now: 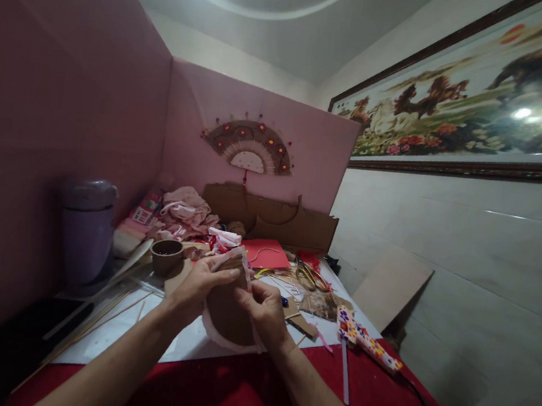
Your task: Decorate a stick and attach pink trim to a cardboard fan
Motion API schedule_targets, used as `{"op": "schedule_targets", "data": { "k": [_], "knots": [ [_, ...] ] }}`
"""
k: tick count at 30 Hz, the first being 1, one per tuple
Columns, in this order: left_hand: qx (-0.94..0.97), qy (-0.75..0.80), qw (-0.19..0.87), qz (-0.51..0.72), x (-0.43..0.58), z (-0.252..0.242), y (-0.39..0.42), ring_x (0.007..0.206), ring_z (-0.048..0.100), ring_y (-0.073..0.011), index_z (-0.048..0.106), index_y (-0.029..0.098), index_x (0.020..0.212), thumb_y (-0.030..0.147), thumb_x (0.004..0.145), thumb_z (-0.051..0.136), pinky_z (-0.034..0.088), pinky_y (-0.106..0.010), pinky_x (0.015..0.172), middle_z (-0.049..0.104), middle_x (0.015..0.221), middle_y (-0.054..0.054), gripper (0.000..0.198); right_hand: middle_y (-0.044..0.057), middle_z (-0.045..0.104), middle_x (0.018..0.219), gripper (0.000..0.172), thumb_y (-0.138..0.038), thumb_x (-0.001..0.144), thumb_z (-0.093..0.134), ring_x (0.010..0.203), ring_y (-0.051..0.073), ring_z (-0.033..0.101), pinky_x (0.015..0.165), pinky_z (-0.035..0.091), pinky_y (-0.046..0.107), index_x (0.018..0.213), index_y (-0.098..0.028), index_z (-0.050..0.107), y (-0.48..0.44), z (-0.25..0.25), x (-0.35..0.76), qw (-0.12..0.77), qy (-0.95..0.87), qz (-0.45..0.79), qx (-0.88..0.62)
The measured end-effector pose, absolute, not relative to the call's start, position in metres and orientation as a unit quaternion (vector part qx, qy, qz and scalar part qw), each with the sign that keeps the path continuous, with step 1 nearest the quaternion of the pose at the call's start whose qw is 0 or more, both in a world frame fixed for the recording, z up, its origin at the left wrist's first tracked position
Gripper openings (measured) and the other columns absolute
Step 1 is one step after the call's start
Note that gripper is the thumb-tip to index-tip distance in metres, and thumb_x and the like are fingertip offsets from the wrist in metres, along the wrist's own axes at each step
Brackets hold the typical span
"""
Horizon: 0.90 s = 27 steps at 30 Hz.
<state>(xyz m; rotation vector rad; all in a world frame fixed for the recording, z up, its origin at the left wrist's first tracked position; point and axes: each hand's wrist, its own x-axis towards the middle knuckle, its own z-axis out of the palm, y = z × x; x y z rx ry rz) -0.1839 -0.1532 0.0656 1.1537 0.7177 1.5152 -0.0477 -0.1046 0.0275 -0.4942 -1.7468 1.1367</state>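
White-edged cardboard [228, 316] lies between left grip [199, 282] and right grip [266, 311], both pinching its edges.

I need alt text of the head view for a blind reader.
A person's left hand and right hand hold a brown cardboard piece with pale edging above a cluttered table. Behind, a decorated fan shows against a pink panel; a flower-patterned glue gun lies at right.

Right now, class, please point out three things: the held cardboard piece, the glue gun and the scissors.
Cardboard piece [228, 313], head view: on its flat brown face.
Glue gun [367, 342], head view: on its flower-patterned body.
Scissors [312, 280], head view: on the gold-coloured handles.
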Motion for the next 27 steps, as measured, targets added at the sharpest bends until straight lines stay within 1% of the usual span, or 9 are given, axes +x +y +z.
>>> {"op": "schedule_targets", "data": {
  "k": [3, 8, 15, 27],
  "knots": [
    [0.485, 0.297, 0.525, 0.633, -0.1841, 0.0655, -0.1522, 0.07, 0.065, -0.0168, 0.067, 0.013, 0.097, 0.017, 0.066, 0.07, 0.05, -0.027, 0.069, 0.071, 0.084, -0.009, 0.031, -0.004, 0.033, 0.056, 0.036, -0.043, 0.074, 0.06, 0.054, 0.009, 0.028, 0.049, 0.022, 0.024, 0.054, -0.017, 0.045, -0.1028, 0.0274, -0.0474, 0.481, -0.725, 0.452, -0.197],
    [0.479, 0.296, 0.529, 0.635, -0.1844, 0.0648, -0.1522, 0.069, 0.065, -0.017, 0.067, 0.012, 0.093, 0.017, 0.066, 0.07, 0.051, -0.027, 0.07, 0.071, 0.084, -0.009, 0.027, -0.005, 0.028, 0.055, 0.041, -0.047, 0.077, 0.056, 0.052, 0.009, 0.024, 0.048, 0.019, 0.024, 0.053, -0.018, 0.041, -0.1024, 0.0289, -0.0466, 0.481, -0.73, 0.446, -0.192],
    [0.484, 0.295, 0.529, 0.632, -0.1856, 0.0617, -0.1483, 0.071, 0.065, -0.0173, 0.067, 0.013, 0.091, 0.018, 0.066, 0.071, 0.05, -0.027, 0.07, 0.071, 0.084, -0.009, 0.026, -0.005, 0.031, 0.055, 0.038, -0.042, 0.076, 0.058, 0.052, 0.009, 0.026, 0.048, 0.02, 0.024, 0.053, -0.018, 0.041, -0.102, 0.0287, -0.048, 0.479, -0.725, 0.456, -0.192],
    [0.485, 0.304, 0.523, 0.631, -0.1855, 0.0612, -0.15, 0.064, 0.062, -0.0144, 0.067, 0.012, 0.088, 0.017, 0.066, 0.071, 0.049, -0.025, 0.065, 0.07, 0.079, -0.007, 0.023, -0.004, 0.031, 0.054, 0.037, -0.042, 0.074, 0.059, 0.052, 0.009, 0.027, 0.048, 0.021, 0.024, 0.052, -0.018, 0.042, -0.1034, 0.0281, -0.0483, 0.476, -0.726, 0.455, -0.2]
  ]
}}
